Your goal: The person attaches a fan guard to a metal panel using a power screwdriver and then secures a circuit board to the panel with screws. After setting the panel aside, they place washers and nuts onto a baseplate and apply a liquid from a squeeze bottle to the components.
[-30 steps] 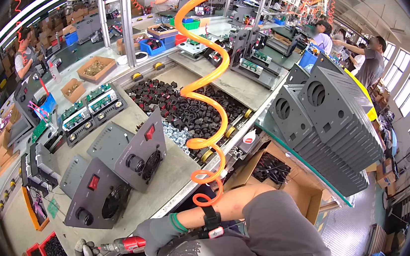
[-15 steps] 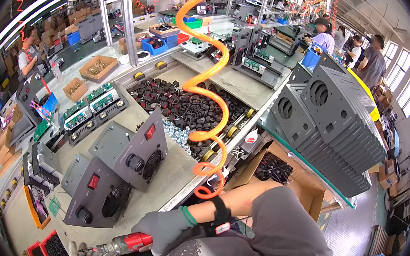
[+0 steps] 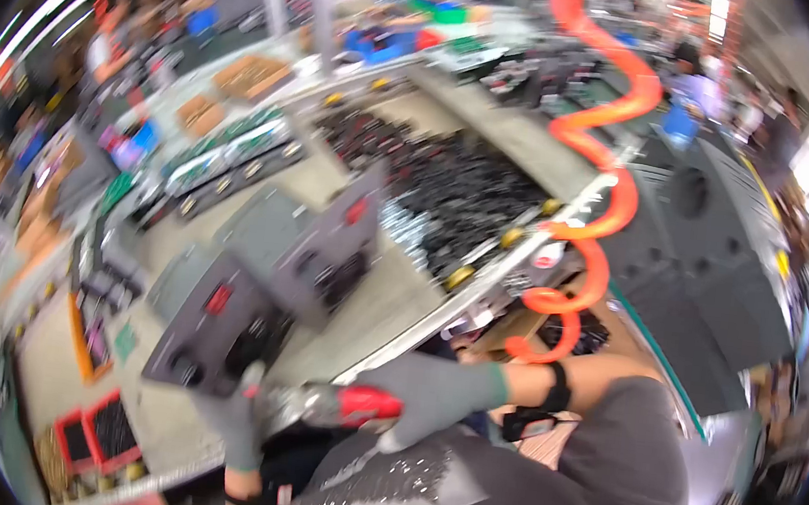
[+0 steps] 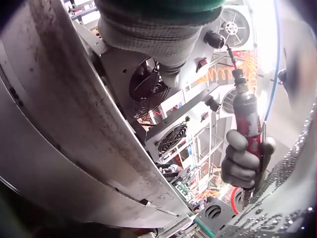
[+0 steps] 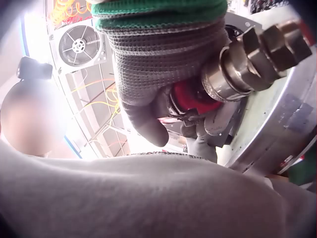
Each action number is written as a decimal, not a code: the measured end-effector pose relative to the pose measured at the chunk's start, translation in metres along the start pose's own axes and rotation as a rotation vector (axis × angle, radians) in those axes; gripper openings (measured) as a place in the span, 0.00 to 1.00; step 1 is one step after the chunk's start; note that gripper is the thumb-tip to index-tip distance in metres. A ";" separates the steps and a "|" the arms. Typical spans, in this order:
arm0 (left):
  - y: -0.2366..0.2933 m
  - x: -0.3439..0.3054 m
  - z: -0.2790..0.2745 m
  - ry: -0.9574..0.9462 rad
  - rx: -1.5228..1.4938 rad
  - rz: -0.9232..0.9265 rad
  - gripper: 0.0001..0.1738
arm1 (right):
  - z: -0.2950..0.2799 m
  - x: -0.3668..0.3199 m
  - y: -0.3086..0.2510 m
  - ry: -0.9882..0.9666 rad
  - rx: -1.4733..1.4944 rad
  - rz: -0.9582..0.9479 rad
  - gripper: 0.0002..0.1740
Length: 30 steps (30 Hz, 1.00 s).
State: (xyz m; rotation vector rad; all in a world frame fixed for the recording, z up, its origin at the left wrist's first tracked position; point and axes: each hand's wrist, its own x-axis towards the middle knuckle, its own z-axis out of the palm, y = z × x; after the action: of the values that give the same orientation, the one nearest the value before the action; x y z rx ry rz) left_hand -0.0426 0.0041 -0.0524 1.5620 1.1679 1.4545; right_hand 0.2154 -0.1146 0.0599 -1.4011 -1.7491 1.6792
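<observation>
My gloved right hand (image 3: 439, 394) grips a red and silver air screwdriver (image 4: 246, 106), its bit pointing away from that hand. In the head view the screwdriver's blurred front end lies close by my gloved left hand (image 3: 231, 422). That left hand is just before the nearer dark grey panel (image 3: 184, 333), which carries a red rocker switch (image 3: 218, 299), a round black fitting and a fan. One straight digit (image 4: 171, 77) shows in the left wrist view; its other fingers are hidden, and I cannot tell whether they hold anything. A second such panel (image 3: 342, 236) stands behind.
An orange coiled air hose (image 3: 616, 206) hangs over the bench's right side. Red bins (image 3: 115, 429) of small dark parts lie front left. Beyond the panels is a heap of black parts (image 3: 469, 200). Stacked dark housings (image 3: 709, 265) stand at right.
My left hand has come up from beside the red bins to the nearer panel. My right hand has brought the screwdriver along. The head view has swung and is now blurred.
</observation>
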 end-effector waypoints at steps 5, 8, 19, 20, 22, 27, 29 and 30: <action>-0.002 0.004 -0.003 0.069 0.222 0.029 0.42 | 0.006 -0.004 0.001 0.084 0.112 0.076 0.30; -0.001 0.002 -0.003 0.057 -0.026 -0.144 0.45 | 0.015 0.003 0.001 0.056 0.229 0.136 0.25; -0.009 -0.003 -0.009 -0.016 0.117 -0.070 0.43 | 0.019 0.001 0.007 0.079 0.301 0.097 0.24; -0.022 0.000 -0.012 -0.068 0.031 -0.074 0.45 | 0.020 0.004 0.011 0.112 0.148 0.061 0.27; -0.010 -0.002 -0.006 -0.129 -0.149 -0.196 0.21 | 0.025 0.009 0.022 0.158 0.201 -0.041 0.33; -0.039 0.002 -0.023 -0.154 -0.208 0.007 0.34 | 0.030 0.043 0.019 0.340 0.190 -0.394 0.36; -0.059 0.003 -0.033 -0.192 -0.148 -0.003 0.44 | 0.029 0.054 0.012 0.436 0.100 -0.421 0.35; -0.041 0.000 -0.028 -0.193 -0.131 -0.034 0.46 | 0.025 0.059 0.005 0.387 0.119 -0.346 0.36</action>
State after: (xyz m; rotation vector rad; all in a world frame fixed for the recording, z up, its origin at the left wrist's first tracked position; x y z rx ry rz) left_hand -0.0762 0.0165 -0.0869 1.5460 0.9630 1.2992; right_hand 0.1707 -0.0820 0.0277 -1.1918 -1.5370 1.2156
